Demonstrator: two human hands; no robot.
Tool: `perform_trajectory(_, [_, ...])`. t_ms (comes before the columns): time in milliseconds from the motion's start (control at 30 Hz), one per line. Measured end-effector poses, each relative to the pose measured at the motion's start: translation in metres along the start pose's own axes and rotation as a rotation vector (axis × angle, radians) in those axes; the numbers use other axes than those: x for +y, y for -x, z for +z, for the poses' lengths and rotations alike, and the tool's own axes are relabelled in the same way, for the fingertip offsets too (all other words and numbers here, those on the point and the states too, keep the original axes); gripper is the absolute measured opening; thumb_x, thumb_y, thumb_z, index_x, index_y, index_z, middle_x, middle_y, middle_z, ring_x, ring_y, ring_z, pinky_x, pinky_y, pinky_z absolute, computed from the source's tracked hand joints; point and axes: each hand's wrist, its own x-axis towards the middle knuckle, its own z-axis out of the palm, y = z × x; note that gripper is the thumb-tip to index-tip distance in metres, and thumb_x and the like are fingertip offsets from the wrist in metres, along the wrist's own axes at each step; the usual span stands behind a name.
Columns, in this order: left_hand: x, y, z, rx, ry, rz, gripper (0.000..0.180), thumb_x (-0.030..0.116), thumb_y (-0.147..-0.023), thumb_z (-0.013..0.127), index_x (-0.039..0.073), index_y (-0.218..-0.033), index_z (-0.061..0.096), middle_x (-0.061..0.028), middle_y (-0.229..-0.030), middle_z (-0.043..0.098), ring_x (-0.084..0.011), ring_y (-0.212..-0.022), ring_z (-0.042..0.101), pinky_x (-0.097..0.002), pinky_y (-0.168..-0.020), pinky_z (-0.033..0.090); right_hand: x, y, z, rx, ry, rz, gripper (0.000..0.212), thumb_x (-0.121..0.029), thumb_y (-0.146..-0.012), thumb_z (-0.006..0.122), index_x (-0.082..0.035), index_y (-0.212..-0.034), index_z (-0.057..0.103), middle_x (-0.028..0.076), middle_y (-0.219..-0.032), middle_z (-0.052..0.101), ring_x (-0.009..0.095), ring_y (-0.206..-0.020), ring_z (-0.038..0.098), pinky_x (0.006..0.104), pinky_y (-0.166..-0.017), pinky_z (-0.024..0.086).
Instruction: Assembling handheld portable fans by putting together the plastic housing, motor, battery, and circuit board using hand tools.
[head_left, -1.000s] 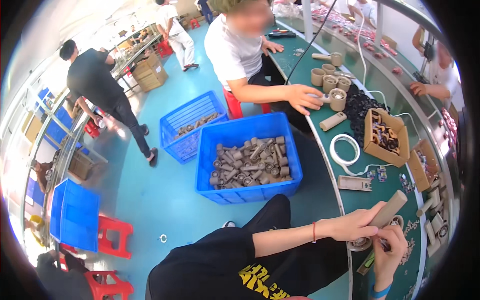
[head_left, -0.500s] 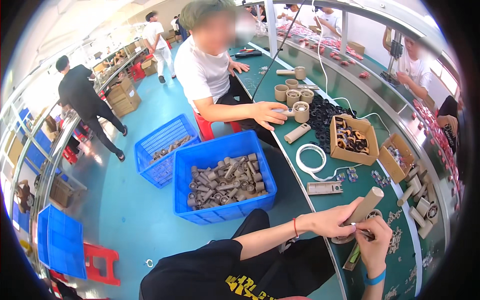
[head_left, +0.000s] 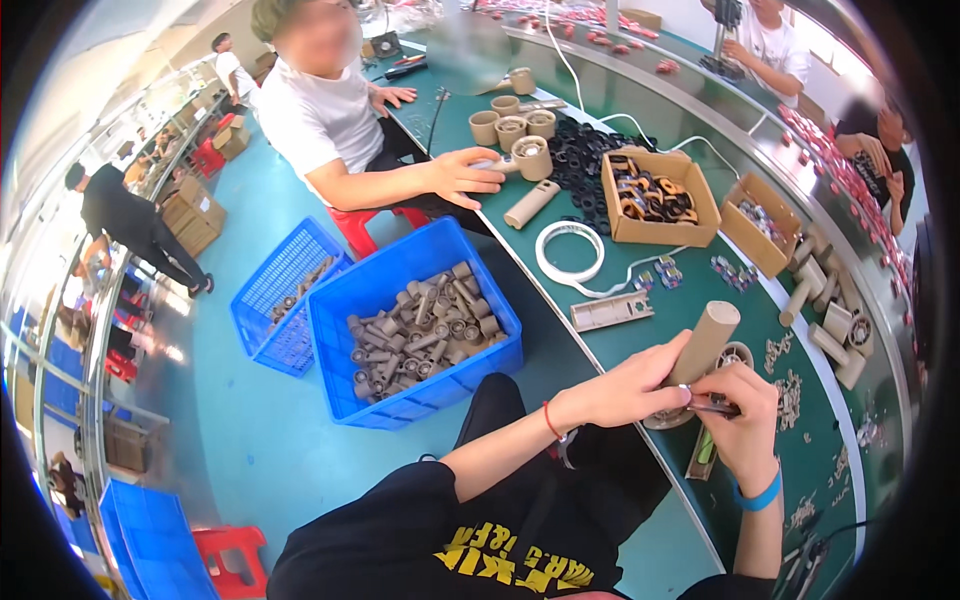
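Observation:
My left hand (head_left: 640,388) is wrapped round a beige hair-dryer-shaped housing (head_left: 706,338), its handle tilted upward. Pinched in my right hand (head_left: 742,408) is a thin, dark metal tool (head_left: 712,405), tweezers-like, its tip against the housing beside my left thumb. A small white bit shows at that spot, too small to name. Round beige parts sit just behind and below my hands, partly hidden. Under my right wrist lies a narrow beige shell (head_left: 700,462) with something green in it. Farther off is an open beige handle shell (head_left: 612,312).
A white tape-like ring (head_left: 570,252), small circuit boards (head_left: 668,272), a carton of black and orange rings (head_left: 660,200) and black parts cover the green bench. Across the corner, a co-worker's hand (head_left: 465,178) rests on a housing. A blue crate (head_left: 415,400) of housings stands left.
The whole view has shifted, so the bench and crates appear farther left and higher. Both my hands keep their hold at the housing, with the tool still against it.

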Motion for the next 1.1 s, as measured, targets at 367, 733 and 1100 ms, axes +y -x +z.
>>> perform_trajectory(367, [0.012,-0.002,0.001,-0.023,-0.141,0.058,0.053,0.022,-0.089,0.059,-0.001,-0.130,0.036,-0.0203,-0.117,0.049,-0.0380,-0.113,0.047,-0.0417,-0.101,0.036,0.006,0.003,-0.008,-0.077,-0.071,0.038,0.021,0.005,-0.064,0.076,-0.004,-0.081,0.070,0.006,-0.077,0.064,0.018,-0.065,0.062,0.0261,-0.056,0.048])
perform_trajectory(733, [0.002,0.003,-0.001,-0.020,-0.120,0.081,0.045,0.020,-0.091,0.059,0.001,-0.127,0.040,-0.0195,-0.117,0.049,-0.0376,-0.116,0.045,-0.0420,-0.101,0.035,0.007,0.000,-0.010,-0.188,-0.114,0.154,0.018,0.003,-0.068,0.076,-0.004,-0.083,0.067,0.005,-0.078,0.061,0.011,-0.060,0.055,0.0229,-0.050,0.040])
perform_trajectory(1100, [0.013,0.019,0.014,0.052,-0.301,0.106,0.040,0.010,-0.087,0.062,0.001,-0.123,0.046,-0.0168,-0.113,0.052,-0.0354,-0.105,0.048,-0.0414,-0.095,0.038,-0.008,-0.003,-0.035,-0.447,-0.121,0.168,0.016,-0.007,-0.078,0.074,-0.003,-0.093,0.068,0.008,-0.081,0.063,0.022,-0.064,0.059,0.0292,-0.055,0.046])
